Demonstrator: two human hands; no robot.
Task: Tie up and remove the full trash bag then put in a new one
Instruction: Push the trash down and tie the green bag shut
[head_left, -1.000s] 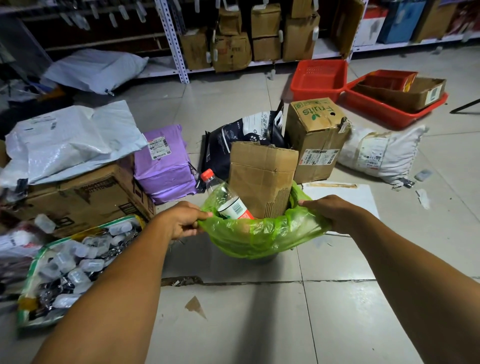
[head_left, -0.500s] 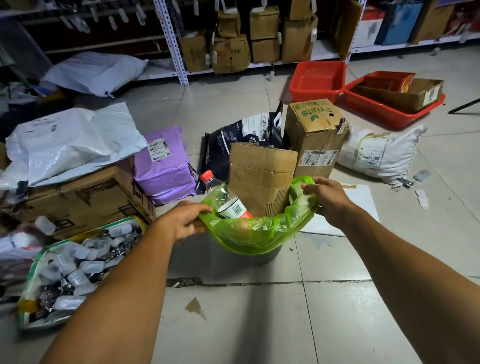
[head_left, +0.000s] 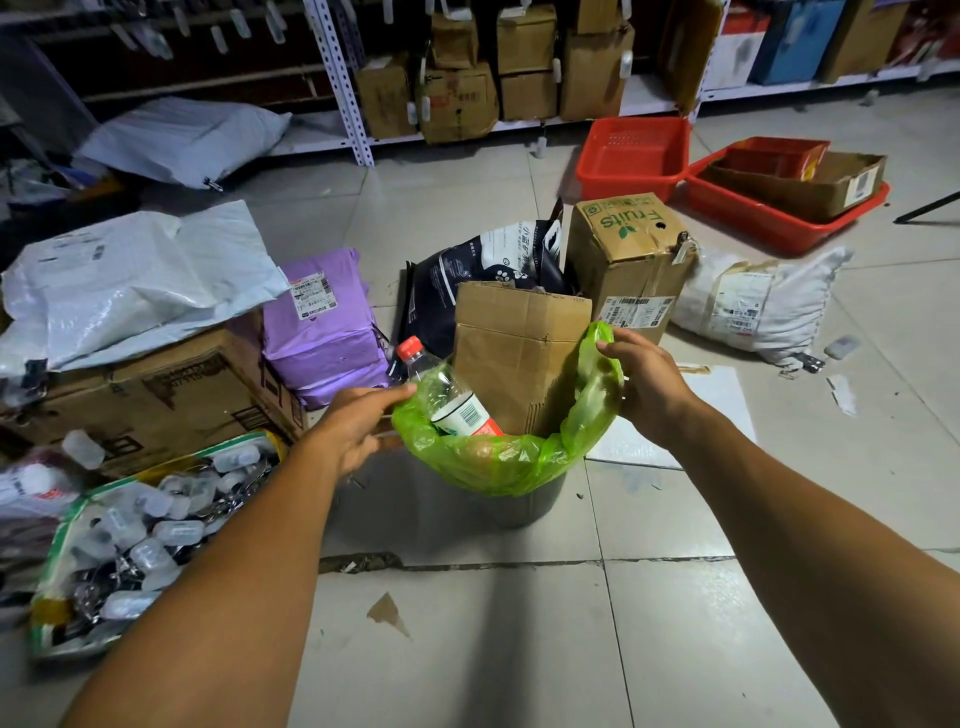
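Observation:
A green trash bag (head_left: 498, 462) lines a grey bin (head_left: 524, 506) on the tiled floor in the middle of the view. A folded cardboard box (head_left: 514, 353) and a clear plastic bottle with a red cap (head_left: 441, 387) stick out of the bag. My left hand (head_left: 353, 431) grips the bag's left rim beside the bottle. My right hand (head_left: 644, 384) holds the right rim, lifted up off the bin next to the cardboard box. The bin's near wall shows below the bag; its far side is hidden.
A purple parcel (head_left: 322, 322), a brown box (head_left: 156, 395) and a pouch of small bottles (head_left: 135, 535) lie left. Behind the bin stand a dark bag (head_left: 483, 265) and a "Fruits" box (head_left: 628, 254); a white sack (head_left: 753, 306) and red baskets (head_left: 639, 156) lie right.
My right hand has pulled the bag's right rim up and inward off the bin edge. My left hand stays on the left rim, shifted slightly.

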